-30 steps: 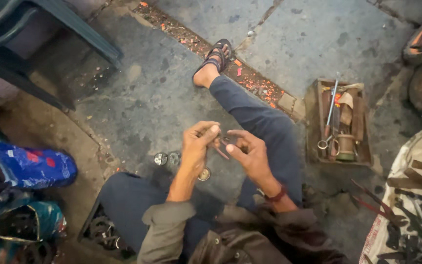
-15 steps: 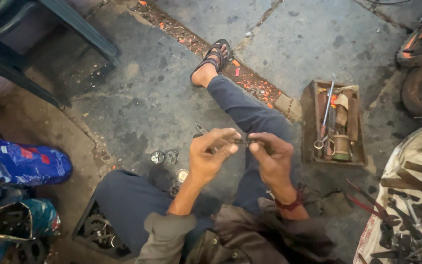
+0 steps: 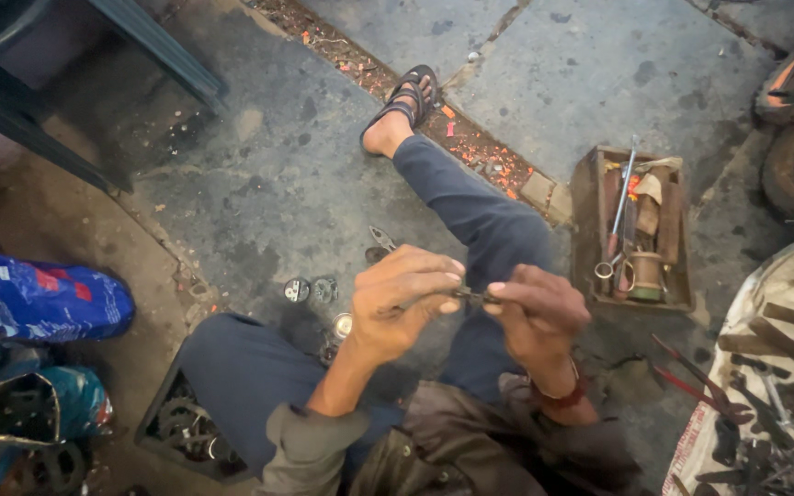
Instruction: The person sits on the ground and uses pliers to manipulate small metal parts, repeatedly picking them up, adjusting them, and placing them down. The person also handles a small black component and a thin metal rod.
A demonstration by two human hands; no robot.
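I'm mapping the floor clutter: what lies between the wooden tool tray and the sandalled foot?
In the head view, between the wooden tool tray and the sandalled foot runs a floor joint filled with reddish debris, on bare stone slabs.

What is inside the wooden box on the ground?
The wooden box holds upright hand tools, among them scissors, and a round tin. Whatever lies beneath them is covered.

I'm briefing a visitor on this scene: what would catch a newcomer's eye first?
At centre, the left hand and right hand pinch a small dark metal part between them, above the lap. To the right, a wooden toolbox sits on the stone floor; a bright blue bag lies at far left.
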